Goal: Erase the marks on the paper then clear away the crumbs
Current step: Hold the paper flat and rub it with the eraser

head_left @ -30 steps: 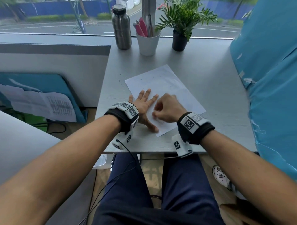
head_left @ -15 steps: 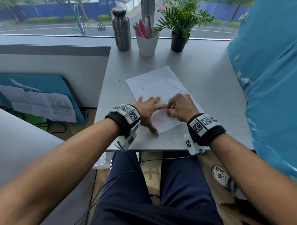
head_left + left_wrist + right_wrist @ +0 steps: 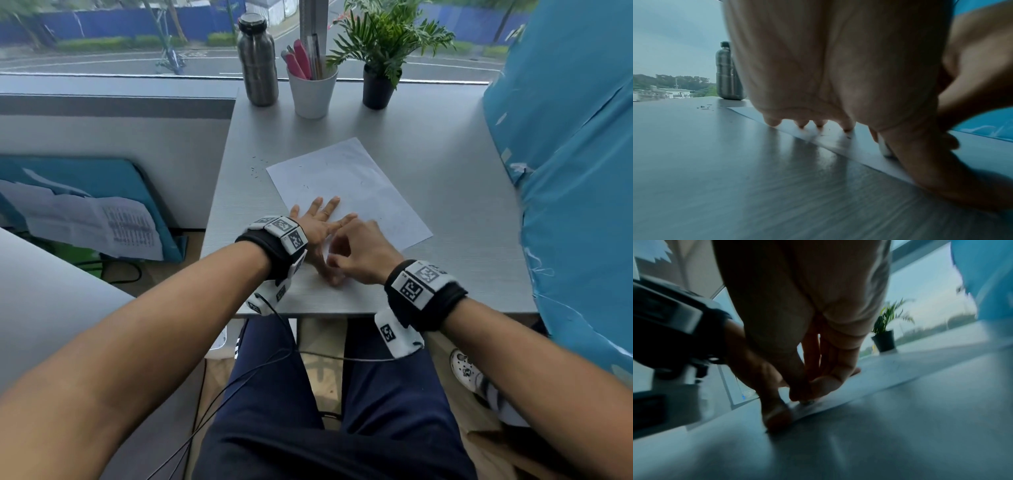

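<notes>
Take the paper (image 3: 346,192) as your landmark; it lies askew on the grey desk (image 3: 445,164).

Off its far-left corner, a scatter of dark crumbs (image 3: 255,168) sits on the bare desk, so some rubbing is evidently done and none of the sweeping is. A few more specks lie on the sheet itself, near its left edge.

On the near-left part of the paper your left hand (image 3: 317,222) lies flat, fingers straight and spread, gripping nothing and simply pressing the sheet down. The left wrist view shows its fingertips (image 3: 801,124) resting on the paper with crumbs just beside them.

Just to the right, over the near corner of the paper, your right hand (image 3: 359,251) is curled, with thumb and fingers pinching a small pale eraser (image 3: 885,149) against the sheet. The right wrist view is blurred, so I judge the eraser to be touching the paper but cannot be sure.

Further right and toward the far end, the paper shows only faint grey traces; whether these are marks left to rub out or ghosts of erased ones I cannot tell.

My judgement: you are in the erasing stage, probably well into it. What remains is any faint marks, then clearing the crumbs from the sheet and from the desk beyond its far-left corner.
</notes>
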Tool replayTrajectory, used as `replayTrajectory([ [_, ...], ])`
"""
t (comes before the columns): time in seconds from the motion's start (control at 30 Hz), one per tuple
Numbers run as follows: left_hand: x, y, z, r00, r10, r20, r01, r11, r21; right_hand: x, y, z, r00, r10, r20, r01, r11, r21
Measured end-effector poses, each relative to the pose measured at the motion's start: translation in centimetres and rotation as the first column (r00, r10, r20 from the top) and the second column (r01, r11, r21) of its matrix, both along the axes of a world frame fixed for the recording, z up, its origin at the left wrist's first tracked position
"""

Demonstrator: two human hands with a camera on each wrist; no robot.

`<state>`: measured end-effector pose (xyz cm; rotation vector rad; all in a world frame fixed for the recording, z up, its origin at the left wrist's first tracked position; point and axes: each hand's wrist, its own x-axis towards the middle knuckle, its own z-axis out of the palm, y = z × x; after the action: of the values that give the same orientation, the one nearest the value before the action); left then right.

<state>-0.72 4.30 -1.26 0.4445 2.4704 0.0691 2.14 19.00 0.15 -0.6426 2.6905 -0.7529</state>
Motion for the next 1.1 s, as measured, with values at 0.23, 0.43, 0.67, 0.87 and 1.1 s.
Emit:
replayTrajectory([
  [0.23, -0.2, 0.1, 0.0, 1.000, 0.012, 0.021, -0.011, 1.000, -0.014, -2.4, 1.4, -0.3, 0.976, -0.217, -0.029, 0.216, 0.976, -0.039],
  [0.43, -0.1, 0.2, 0.1, 1.000, 0.009, 0.020, -0.008, 1.000, -0.014, -3.5, 2.9, 0.1, 0.974, -0.224, 0.030, 0.225, 0.974, -0.037],
  [0.67, -0.2, 0.2, -0.3, 1.000, -0.004, 0.013, 0.004, 1.000, -0.023, -1.7, 2.1, -0.1, 0.994, -0.079, 0.076, 0.082, 0.996, -0.036],
  [0.87, -0.3, 0.3, -0.3, 1.000, -0.002, 0.007, 0.002, 0.999, -0.039, -0.9, 2.0, -0.2, 0.997, -0.072, 0.034, 0.073, 0.997, -0.016],
  [1.1, -0.3, 0.3, -0.4, 1.000, 0.003, -0.009, -0.003, 0.999, -0.032, -3.3, 4.1, 0.3, 0.969, -0.246, -0.014, 0.246, 0.969, 0.001],
])
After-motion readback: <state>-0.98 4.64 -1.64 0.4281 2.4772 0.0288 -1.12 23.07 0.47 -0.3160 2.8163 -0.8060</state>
